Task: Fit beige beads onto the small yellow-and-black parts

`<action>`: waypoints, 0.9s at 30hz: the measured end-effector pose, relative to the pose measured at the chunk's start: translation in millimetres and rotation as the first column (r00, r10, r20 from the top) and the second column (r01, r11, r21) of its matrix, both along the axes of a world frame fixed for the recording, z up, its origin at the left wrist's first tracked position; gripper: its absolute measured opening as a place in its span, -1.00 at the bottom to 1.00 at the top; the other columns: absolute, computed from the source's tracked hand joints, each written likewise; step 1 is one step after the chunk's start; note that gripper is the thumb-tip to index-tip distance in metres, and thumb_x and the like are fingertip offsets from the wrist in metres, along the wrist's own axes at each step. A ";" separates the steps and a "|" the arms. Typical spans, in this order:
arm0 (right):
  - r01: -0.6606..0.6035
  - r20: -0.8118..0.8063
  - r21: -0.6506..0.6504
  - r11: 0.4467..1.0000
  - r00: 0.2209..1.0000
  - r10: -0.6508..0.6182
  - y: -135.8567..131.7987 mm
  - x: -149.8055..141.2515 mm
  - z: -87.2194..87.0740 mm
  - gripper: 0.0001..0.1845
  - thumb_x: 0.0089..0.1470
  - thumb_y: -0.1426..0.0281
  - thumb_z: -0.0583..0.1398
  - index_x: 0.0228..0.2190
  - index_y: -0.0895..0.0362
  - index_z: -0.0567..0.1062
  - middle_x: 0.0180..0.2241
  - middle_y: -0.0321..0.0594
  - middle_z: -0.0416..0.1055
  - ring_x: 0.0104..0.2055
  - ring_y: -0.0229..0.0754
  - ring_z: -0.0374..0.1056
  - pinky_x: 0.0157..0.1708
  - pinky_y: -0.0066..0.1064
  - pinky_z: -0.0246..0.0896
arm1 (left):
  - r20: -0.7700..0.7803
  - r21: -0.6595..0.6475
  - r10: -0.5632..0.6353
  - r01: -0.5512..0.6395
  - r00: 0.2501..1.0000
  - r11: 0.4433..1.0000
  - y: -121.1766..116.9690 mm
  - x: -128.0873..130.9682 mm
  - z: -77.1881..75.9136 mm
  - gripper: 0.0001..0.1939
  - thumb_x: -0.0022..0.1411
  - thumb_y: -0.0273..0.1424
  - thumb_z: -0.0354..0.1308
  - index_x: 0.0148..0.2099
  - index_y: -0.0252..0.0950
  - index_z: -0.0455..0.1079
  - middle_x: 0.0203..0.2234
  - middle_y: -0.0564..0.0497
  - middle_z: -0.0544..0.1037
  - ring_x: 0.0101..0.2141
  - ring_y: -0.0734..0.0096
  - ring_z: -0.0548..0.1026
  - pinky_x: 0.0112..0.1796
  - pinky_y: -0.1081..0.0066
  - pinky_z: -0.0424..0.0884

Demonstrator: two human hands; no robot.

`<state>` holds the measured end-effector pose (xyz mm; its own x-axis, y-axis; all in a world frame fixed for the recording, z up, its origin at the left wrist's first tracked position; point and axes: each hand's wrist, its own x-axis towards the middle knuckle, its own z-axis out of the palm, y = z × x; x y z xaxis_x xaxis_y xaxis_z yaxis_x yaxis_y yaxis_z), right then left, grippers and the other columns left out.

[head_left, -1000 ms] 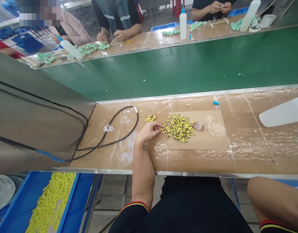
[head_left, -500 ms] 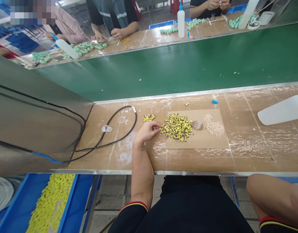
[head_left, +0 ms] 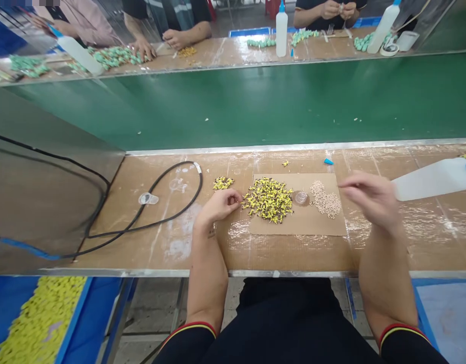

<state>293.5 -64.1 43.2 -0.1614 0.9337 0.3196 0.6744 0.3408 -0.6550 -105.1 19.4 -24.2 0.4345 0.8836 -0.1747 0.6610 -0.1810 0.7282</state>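
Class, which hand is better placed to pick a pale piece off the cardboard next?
Probably the right hand: it is close beside the pale pieces, though blur hides whether it holds anything. The left hand is farther off, at the yellow-and-black pile.

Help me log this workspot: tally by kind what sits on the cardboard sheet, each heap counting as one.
Heap of yellow-and-dark pieces: 1, spilling past the left edge of the sheet
Small clear container: 1
Heap of small beige pieces: 1
Total: 3
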 end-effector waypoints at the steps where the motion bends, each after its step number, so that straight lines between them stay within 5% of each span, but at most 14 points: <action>1: -0.019 0.065 -0.043 0.999 0.998 0.022 6.5 0.0 -7.1 -0.78 0.32 0.24 0.20 -0.27 0.03 0.63 -0.32 -0.18 0.59 -0.27 -0.11 0.49 -0.24 -0.22 0.39 | 0.006 -0.006 0.000 0.000 1.000 1.000 -0.2 -0.2 0.1 -0.89 0.06 -0.37 0.18 -0.39 -0.29 0.49 -0.59 0.08 0.47 -0.55 0.47 0.35 -0.50 0.50 0.26; 4: -0.069 0.238 -0.223 0.972 0.963 0.123 22.3 2.5 -36.6 -0.80 0.24 0.31 0.22 -0.35 0.05 0.65 -0.36 -0.20 0.62 -0.32 -0.09 0.49 -0.24 -0.22 0.30 | 0.027 -0.022 0.008 -0.008 1.000 1.000 -1.5 -0.4 2.4 -0.86 0.10 -0.32 0.18 -0.40 -0.29 0.46 -0.61 0.10 0.43 -0.57 0.48 0.33 -0.53 0.51 0.23; 8: -0.130 0.241 -0.330 0.935 0.946 0.217 23.8 12.1 -63.5 -0.81 0.24 0.37 0.21 -0.27 0.04 0.67 -0.28 -0.20 0.62 -0.32 -0.14 0.49 -0.26 -0.29 0.27 | 0.066 0.050 0.049 -0.053 0.997 0.997 -5.9 2.9 11.6 -0.83 0.15 -0.29 0.20 -0.41 -0.27 0.42 -0.63 0.12 0.37 -0.58 0.50 0.28 -0.54 0.51 0.19; 14: -0.161 0.261 -0.401 0.902 0.924 0.281 17.0 15.3 -54.5 -0.87 0.20 0.38 0.26 -0.34 0.04 0.65 -0.32 -0.23 0.58 -0.34 -0.17 0.45 -0.26 -0.32 0.23 | 0.280 0.276 0.169 -0.248 0.945 0.929 -13.1 22.5 15.1 -0.86 0.19 -0.36 0.25 -0.37 -0.26 0.37 -0.49 0.07 0.48 -0.46 0.49 0.39 -0.40 0.48 0.30; 19: -0.152 0.292 -0.356 0.922 0.919 0.264 17.3 5.2 -54.4 -0.82 0.27 0.31 0.24 -0.17 0.00 0.66 -0.25 -0.20 0.57 -0.23 -0.11 0.45 -0.17 -0.26 0.21 | 0.394 0.264 0.077 -0.194 0.916 0.945 -19.7 44.5 12.2 -0.86 0.20 -0.40 0.24 -0.38 -0.26 0.35 -0.45 0.05 0.50 -0.41 0.46 0.45 -0.36 0.45 0.34; 27: -0.110 0.354 -0.344 0.933 0.905 0.237 17.3 9.3 -58.4 -0.81 0.26 0.33 0.22 -0.32 -0.02 0.67 -0.34 -0.23 0.56 -0.30 -0.12 0.44 -0.24 -0.26 0.11 | 0.318 0.298 0.078 -0.177 0.945 0.938 -23.2 55.4 22.1 -0.85 0.20 -0.40 0.20 -0.41 -0.26 0.33 -0.50 0.07 0.48 -0.44 0.47 0.42 -0.37 0.42 0.34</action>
<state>302.8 -46.9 -15.3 -0.3798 0.9197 -0.0997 0.8422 0.2992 -0.4486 -49.7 -3.8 -2.1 0.3021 0.9215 0.2440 0.4564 -0.3645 0.8117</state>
